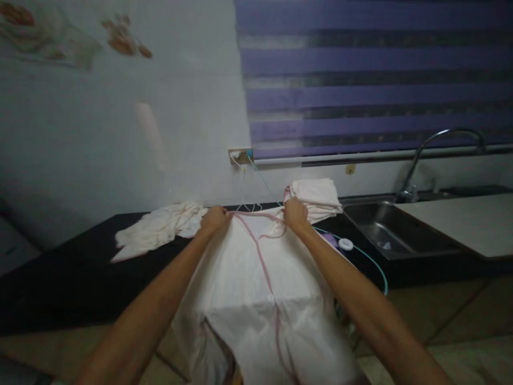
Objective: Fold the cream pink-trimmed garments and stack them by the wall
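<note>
Your left hand (215, 219) and right hand (295, 215) each grip the pink-trimmed edge of a white cloth (236, 267), spread across the worktop (88, 283) and draped over its front edge. Folded cloths (316, 193) sit near the worktop's back edge, beside your right hand.

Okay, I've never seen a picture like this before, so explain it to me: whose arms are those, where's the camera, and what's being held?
There's no machine here: these are a person's bare arms, seen from a camera worn on that person's own head, looking forward and down. The left hand and right hand each grip the far edge of a white cloth with pink trim, which hangs past the front of a black counter. A crumpled pale cloth lies to the left. Beyond the right hand sits a folded cloth pile, with a metal sink farther right.
</note>
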The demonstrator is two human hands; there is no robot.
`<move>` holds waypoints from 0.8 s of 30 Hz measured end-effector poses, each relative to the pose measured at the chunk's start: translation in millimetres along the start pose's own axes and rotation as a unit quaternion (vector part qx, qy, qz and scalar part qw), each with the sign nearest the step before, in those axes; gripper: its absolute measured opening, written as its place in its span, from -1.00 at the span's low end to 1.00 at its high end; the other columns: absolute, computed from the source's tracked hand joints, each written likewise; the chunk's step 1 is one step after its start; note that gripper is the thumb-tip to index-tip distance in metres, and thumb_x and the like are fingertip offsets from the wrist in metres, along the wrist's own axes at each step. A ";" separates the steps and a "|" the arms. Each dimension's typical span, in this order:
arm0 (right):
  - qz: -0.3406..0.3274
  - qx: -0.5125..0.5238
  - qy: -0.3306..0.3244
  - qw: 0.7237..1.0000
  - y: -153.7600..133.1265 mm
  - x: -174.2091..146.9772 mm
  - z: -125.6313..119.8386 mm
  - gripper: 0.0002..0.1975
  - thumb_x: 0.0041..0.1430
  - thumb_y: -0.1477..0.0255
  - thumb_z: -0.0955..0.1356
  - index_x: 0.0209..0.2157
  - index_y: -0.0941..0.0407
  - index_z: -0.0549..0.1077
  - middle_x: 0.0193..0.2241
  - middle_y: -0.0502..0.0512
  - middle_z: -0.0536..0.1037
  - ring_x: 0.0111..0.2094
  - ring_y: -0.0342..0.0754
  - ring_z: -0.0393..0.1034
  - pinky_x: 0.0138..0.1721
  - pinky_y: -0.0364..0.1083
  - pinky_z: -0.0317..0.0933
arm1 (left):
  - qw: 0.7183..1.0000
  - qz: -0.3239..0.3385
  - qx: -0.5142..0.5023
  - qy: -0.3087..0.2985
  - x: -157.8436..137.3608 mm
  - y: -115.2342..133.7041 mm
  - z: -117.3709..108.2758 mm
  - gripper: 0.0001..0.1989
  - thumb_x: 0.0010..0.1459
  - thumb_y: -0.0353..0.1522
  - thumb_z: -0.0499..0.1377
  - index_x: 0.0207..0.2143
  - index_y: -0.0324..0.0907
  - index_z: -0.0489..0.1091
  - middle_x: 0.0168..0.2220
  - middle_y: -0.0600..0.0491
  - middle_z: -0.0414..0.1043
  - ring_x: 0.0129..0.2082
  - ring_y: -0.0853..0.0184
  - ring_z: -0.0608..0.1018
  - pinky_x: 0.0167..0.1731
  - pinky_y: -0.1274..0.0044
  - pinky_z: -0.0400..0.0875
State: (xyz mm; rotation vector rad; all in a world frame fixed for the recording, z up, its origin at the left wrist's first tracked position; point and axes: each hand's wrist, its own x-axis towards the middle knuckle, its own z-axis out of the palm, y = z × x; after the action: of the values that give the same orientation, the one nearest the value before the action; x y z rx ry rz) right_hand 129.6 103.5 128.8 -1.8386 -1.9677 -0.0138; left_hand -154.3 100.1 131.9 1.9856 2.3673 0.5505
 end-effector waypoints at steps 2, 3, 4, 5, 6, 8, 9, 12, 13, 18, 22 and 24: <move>0.025 0.013 -0.020 0.999 -10.5 -8.4 27.8 -0.74 0.43 0.45 0.27 -0.02 0.18 0.56 -0.02 0.37 0.59 0.04 0.12 0.52 0.01 -0.01 0.32 | 1.000 -0.010 -0.021 0.001 -5.2 6.0 38.9 -0.56 0.32 -0.20 0.00 -0.05 -0.23 0.58 -0.11 -0.18 0.63 -0.06 0.12 0.62 -0.11 0.44 0.45; 0.030 0.016 -0.026 0.999 -14.5 -12.7 40.3 -0.74 0.44 0.46 0.25 -0.02 0.18 0.55 -0.05 0.35 0.61 0.01 0.11 0.54 -0.01 -0.01 0.33 | 0.999 -0.012 -0.031 0.001 -10.9 10.3 56.8 -0.53 0.35 -0.22 -0.03 0.09 -0.24 0.51 -0.04 -0.19 0.61 -0.01 0.12 0.61 -0.06 0.44 0.45; 0.035 0.022 -0.028 0.999 -17.6 -17.3 52.1 -0.73 0.45 0.47 0.24 0.00 0.17 0.53 -0.06 0.34 0.61 0.00 0.11 0.54 -0.02 -0.02 0.34 | 0.999 -0.013 -0.039 0.000 -18.4 14.8 73.2 -0.49 0.36 -0.24 -0.04 0.23 -0.26 0.40 0.03 -0.20 0.58 0.04 0.13 0.60 -0.02 0.43 0.45; 0.038 0.034 -0.030 0.998 -20.0 -22.2 63.7 -0.72 0.46 0.47 0.22 0.05 0.17 0.49 -0.06 0.34 0.61 0.00 0.11 0.55 -0.04 -0.02 0.35 | 0.999 -0.013 -0.045 -0.001 -27.8 19.1 87.9 -0.42 0.36 -0.24 -0.04 0.34 -0.28 0.25 0.11 -0.23 0.53 0.11 0.11 0.57 0.03 0.40 0.44; 0.039 0.049 -0.033 0.997 -21.6 -27.3 74.9 -0.69 0.46 0.48 0.20 0.12 0.17 0.44 -0.05 0.34 0.61 -0.01 0.11 0.55 -0.05 -0.01 0.35 | 0.999 -0.012 -0.045 0.004 -38.5 22.8 100.6 -0.36 0.37 -0.23 -0.04 0.42 -0.30 0.10 0.20 -0.27 0.46 0.19 0.07 0.51 0.10 0.34 0.42; 0.031 0.079 -0.043 0.995 -22.9 -38.2 96.3 -0.58 0.44 0.54 0.17 0.27 0.20 0.28 -0.03 0.36 0.60 -0.02 0.12 0.55 -0.06 -0.01 0.36 | 0.999 -0.011 -0.024 0.030 -62.5 26.2 119.3 -0.28 0.38 -0.19 -0.07 0.47 -0.35 -0.07 0.34 -0.33 0.27 0.34 -0.08 0.33 0.22 0.15 0.32; 0.020 0.090 -0.047 0.995 -22.7 -43.5 106.2 -0.52 0.42 0.57 0.17 0.33 0.23 0.20 0.00 0.38 0.58 0.00 0.12 0.54 -0.03 0.00 0.35 | 0.999 -0.018 -0.007 0.036 -74.4 25.4 125.8 -0.27 0.39 -0.15 -0.10 0.48 -0.35 -0.08 0.39 -0.34 0.17 0.38 -0.17 0.24 0.26 0.03 0.25; -0.028 0.096 -0.041 0.994 -20.1 -57.5 129.8 -0.40 0.39 0.55 0.21 0.41 0.33 0.05 0.16 0.50 0.46 0.18 0.16 0.39 0.15 0.05 0.26 | 0.997 -0.054 0.052 -0.018 -101.7 12.2 138.0 -0.20 0.38 0.00 -0.21 0.45 -0.36 0.03 0.45 -0.33 0.02 0.41 -0.40 0.09 0.27 -0.18 0.07; -0.043 0.094 -0.034 0.994 -18.9 -60.9 135.2 -0.38 0.40 0.51 0.23 0.41 0.35 0.04 0.23 0.52 0.40 0.25 0.19 0.31 0.22 0.07 0.20 | 0.995 -0.062 0.070 -0.044 -105.8 4.7 140.6 -0.17 0.37 0.04 -0.22 0.45 -0.34 0.05 0.47 -0.31 -0.03 0.41 -0.43 0.05 0.28 -0.21 0.02; -0.053 0.086 -0.024 0.995 -13.3 -64.6 143.7 -0.34 0.42 0.36 0.25 0.44 0.27 0.03 0.34 0.45 0.26 0.34 0.26 0.12 0.32 0.22 0.04 | 0.989 0.008 0.124 -0.079 -82.8 -42.5 148.3 -0.16 0.34 0.12 -0.24 0.50 -0.15 -0.05 0.53 -0.12 -0.20 0.47 -0.32 -0.08 0.35 -0.16 -0.11; -0.020 0.086 0.010 0.996 -9.0 -51.7 140.5 -0.43 0.37 0.41 0.27 0.35 0.22 0.16 0.26 0.43 0.30 0.23 0.21 0.24 0.21 0.17 0.20 | 0.981 0.108 0.130 -0.095 -38.2 -71.7 150.6 -0.20 0.36 0.10 -0.24 0.50 -0.07 -0.03 0.53 -0.04 -0.18 0.49 -0.20 -0.07 0.37 -0.10 -0.12; -0.004 0.084 0.021 0.996 -6.7 -42.5 140.6 -0.50 0.35 0.48 0.25 0.29 0.22 0.23 0.20 0.42 0.34 0.16 0.16 0.31 0.15 0.10 0.26 | 0.977 0.142 0.122 -0.100 -16.9 -78.1 152.8 -0.22 0.37 0.09 -0.22 0.49 -0.05 -0.01 0.52 -0.03 -0.14 0.49 -0.17 -0.04 0.38 -0.07 -0.12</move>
State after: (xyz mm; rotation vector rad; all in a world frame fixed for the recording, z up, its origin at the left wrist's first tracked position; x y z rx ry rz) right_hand 80.2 105.2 -9.7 -1.7090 -1.8871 0.1057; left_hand -191.2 113.3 -36.0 2.3727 2.1358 0.0525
